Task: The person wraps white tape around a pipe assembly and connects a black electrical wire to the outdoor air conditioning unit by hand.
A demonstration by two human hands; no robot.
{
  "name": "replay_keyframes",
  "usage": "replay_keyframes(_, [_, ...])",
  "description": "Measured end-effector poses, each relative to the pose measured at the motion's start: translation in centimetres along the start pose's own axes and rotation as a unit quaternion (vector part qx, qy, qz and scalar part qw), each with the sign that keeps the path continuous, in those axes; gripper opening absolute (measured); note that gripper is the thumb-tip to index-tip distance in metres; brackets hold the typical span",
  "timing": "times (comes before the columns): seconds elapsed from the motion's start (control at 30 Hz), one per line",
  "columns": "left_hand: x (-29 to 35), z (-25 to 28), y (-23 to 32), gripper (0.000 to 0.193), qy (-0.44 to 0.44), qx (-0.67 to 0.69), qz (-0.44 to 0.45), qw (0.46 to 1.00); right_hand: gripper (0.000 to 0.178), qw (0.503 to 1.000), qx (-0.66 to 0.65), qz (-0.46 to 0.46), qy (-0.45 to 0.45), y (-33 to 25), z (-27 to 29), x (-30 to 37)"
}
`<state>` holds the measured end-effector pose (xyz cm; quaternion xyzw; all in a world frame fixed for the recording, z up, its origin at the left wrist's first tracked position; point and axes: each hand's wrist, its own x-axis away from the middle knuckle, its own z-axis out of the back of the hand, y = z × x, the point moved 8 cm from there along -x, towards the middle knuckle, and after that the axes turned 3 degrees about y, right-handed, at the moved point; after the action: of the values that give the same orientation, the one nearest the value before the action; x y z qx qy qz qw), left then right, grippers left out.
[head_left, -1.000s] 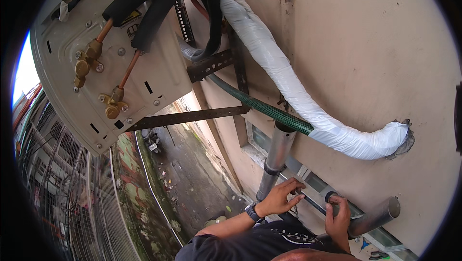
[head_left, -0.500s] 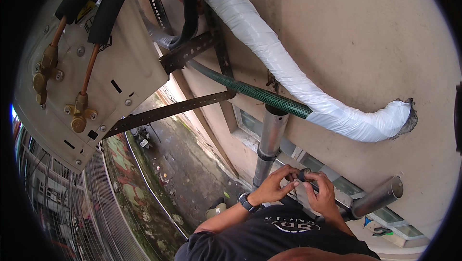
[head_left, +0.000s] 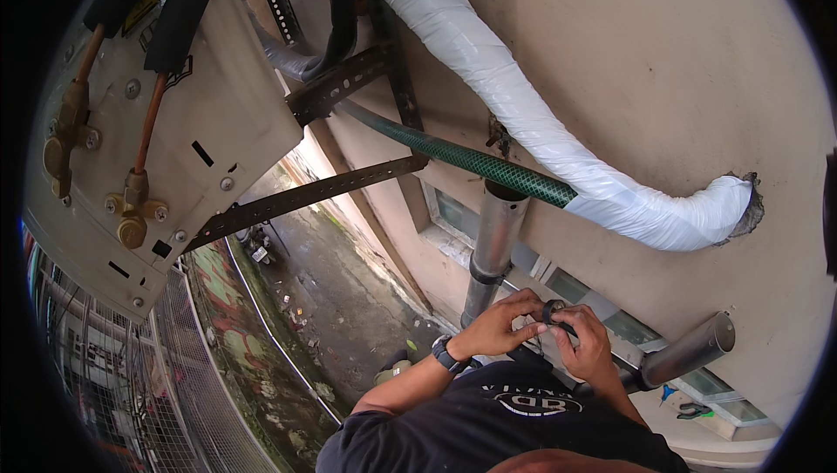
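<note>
In front of my chest, my two hands meet at a small roll of black tape (head_left: 553,311), whose round side faces up. My right hand (head_left: 588,344) has its fingers curled around the roll's right side. From the left, my left hand (head_left: 504,326), with a dark watch (head_left: 446,354) on the wrist, pinches the roll's near-left edge between thumb and fingers. Above them a thick pipe bundle (head_left: 532,120) wrapped in white tape curves down into a wall hole (head_left: 748,208). A green braided hose (head_left: 471,162) enters the wrapping from the left.
At left hangs an outdoor unit's metal panel (head_left: 214,115) with brass valves (head_left: 132,210) and black-insulated copper pipes. A perforated steel bracket (head_left: 314,198) spans below. Metal posts (head_left: 493,238) rise by the hands. Pliers (head_left: 693,410) lie on a ledge at lower right; an alley lies far below.
The roll of tape has turned between my hands, so its ring shape shows more plainly. My left fingers have moved slightly right along it. The whole view has shifted a little.
</note>
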<state>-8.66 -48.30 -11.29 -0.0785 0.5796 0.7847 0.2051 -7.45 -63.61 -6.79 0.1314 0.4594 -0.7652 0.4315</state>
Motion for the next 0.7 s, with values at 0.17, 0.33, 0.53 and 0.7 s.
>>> replay_keyframes(0.17, [0.3,-0.3,-0.4,0.033,0.02,-0.007,-0.029,0.999,0.022,1.0,0.004,-0.011,-0.015,0.6,-0.4,0.5])
replay_keyframes(0.33, [0.7,-0.3,-0.9,0.033,0.027,0.007,-0.019,0.999,0.02,1.0,0.007,-0.019,-0.021,1.0,-0.4,0.8])
replay_keyframes(0.53, [1.1,-0.2,-0.6,0.039,0.052,0.007,-0.037,0.998,0.019,0.999,0.002,-0.045,-0.021,1.5,-0.3,1.2])
replay_keyframes(0.7, [1.3,-0.3,-1.0,0.038,0.06,0.014,-0.037,0.997,0.023,0.998,0.007,-0.066,-0.015,2.1,-0.4,1.3])
